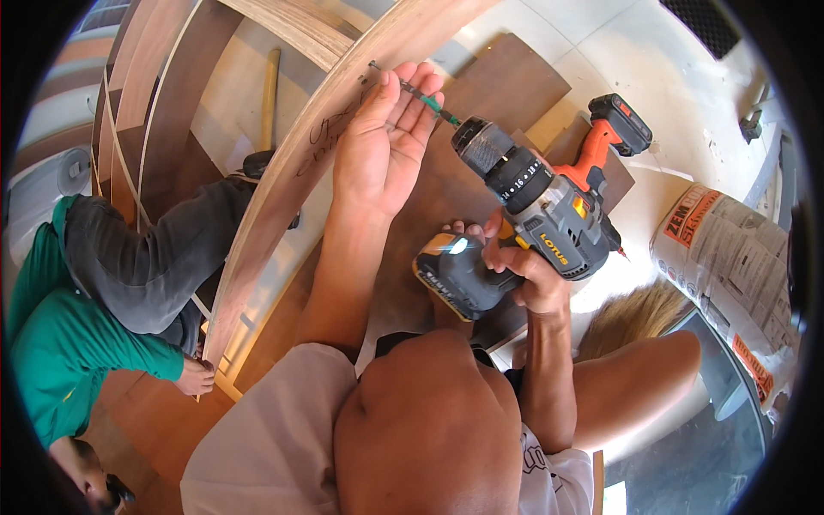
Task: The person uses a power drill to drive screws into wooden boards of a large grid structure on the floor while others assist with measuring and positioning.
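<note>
My right hand [536, 270] is wrapped round the handle of a grey and black cordless drill [536, 202], whose battery points back toward my knee. A long driver bit with a green band [432, 104] runs from its chuck toward a screw [375, 66] at the wooden panel [287, 176]. Palm up, my left hand [388, 142] is under the bit, thumb and forefinger closed about the screw close to the panel. The other fingers lie loosely beneath the bit. Handwriting marks the panel's face beside my left wrist.
Beyond the panel, a person in a green shirt [94, 352] has a hand at its lower end. A hammer [271, 99] is inside the wooden frame. Right of me are an orange cordless tool [598, 146], a printed sack [721, 266] and broom bristles [631, 319].
</note>
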Available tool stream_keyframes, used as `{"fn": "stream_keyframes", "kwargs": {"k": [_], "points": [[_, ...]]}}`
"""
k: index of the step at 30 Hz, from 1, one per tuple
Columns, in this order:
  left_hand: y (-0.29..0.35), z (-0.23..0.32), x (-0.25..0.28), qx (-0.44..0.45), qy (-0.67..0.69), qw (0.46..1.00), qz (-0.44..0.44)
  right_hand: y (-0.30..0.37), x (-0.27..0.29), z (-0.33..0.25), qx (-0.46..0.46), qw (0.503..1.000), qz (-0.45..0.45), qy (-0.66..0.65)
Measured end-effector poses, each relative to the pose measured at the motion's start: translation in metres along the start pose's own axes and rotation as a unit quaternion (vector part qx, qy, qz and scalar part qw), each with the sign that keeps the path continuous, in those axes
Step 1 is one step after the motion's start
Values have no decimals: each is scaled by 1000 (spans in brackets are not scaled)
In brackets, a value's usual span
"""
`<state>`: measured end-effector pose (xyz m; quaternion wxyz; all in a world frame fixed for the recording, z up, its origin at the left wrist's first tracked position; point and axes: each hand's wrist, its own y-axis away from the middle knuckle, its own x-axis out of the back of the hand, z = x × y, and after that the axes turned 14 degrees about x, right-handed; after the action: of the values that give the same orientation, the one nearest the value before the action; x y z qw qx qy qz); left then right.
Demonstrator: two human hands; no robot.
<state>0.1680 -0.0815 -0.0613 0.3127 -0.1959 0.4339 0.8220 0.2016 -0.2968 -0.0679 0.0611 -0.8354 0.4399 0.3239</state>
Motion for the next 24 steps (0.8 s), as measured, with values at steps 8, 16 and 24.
{"fn": "stream_keyframes", "kwargs": {"k": [8,16,24], "points": [[52,28,3,-260,-461,824,203,6,6,5,1,1000,-21,12],[28,81,15,-135,-746,617,212,9,-3,18,27,999,-19,-28],[19,83,26,-197,-769,580,181,8,-11,4,29,999,-8,45]]}}
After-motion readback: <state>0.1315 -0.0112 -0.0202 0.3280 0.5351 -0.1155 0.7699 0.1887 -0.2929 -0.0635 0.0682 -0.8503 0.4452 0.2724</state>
